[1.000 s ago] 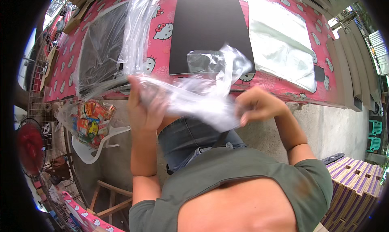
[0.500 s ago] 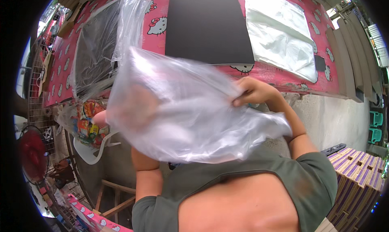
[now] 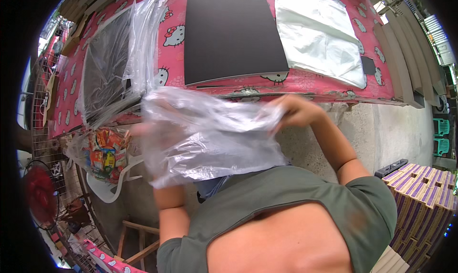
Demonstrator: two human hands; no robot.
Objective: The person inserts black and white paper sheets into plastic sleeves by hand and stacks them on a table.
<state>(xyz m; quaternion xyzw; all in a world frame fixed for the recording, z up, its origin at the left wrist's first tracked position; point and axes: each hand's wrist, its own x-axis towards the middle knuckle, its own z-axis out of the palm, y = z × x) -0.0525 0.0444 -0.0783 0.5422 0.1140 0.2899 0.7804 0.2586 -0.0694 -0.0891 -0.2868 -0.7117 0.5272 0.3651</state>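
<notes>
A clear plastic bag [image 3: 224, 151] hangs crumpled in front of my body, just off the near edge of the table. My right hand [image 3: 298, 113] pinches its upper right edge. At the other end, my left hand [image 3: 162, 125] shows only faintly through the film; blur and plastic hide how its fingers sit. Beyond the bag, a stack of black sheets [image 3: 234, 34] lies flat on the table. A pile of clear plastic bags [image 3: 317, 36] rests to the right of it. On the left, dark sheets in clear plastic [image 3: 107, 63] lie on the table.
A pink patterned cloth [image 3: 171, 58] covers the table. Below its left side stand a white plastic chair [image 3: 107, 189] and a bag of colourful packets [image 3: 106, 151]. A red fan [image 3: 40, 194] is at far left. Striped stacked boxes [image 3: 420, 201] stand at lower right; long brown boards [image 3: 405, 58] line the table's right end.
The held bag has dropped from being spread wide and is now gathered lower and narrower. My right hand stays on its edge. The view has shifted slightly.
</notes>
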